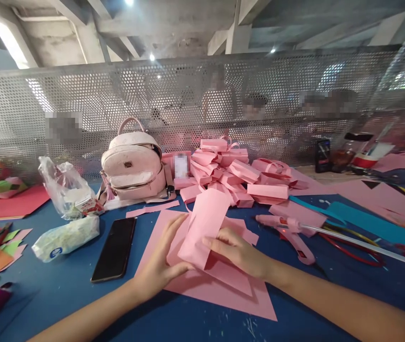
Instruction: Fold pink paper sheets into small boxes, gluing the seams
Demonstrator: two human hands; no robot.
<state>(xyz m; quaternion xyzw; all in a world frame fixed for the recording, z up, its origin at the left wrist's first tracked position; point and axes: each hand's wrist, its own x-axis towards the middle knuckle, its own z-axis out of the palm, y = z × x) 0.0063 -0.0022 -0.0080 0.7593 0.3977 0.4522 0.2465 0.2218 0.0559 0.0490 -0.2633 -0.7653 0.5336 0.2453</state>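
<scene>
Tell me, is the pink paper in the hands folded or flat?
Folded. The pink paper piece bends over at its lower edge, pinched between the left hand and right hand, above flat pink sheets.

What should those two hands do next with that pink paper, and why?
Probably press the fold flat. The left hand and right hand pinch a half-folded pink paper piece whose top stands up off the pink sheets.

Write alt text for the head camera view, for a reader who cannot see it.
Two bare hands, left hand and right hand, hold a folded pink paper piece over pink sheets on a blue table. A black phone lies left; a pink glue gun right; folded pink boxes and a backpack behind.
</scene>
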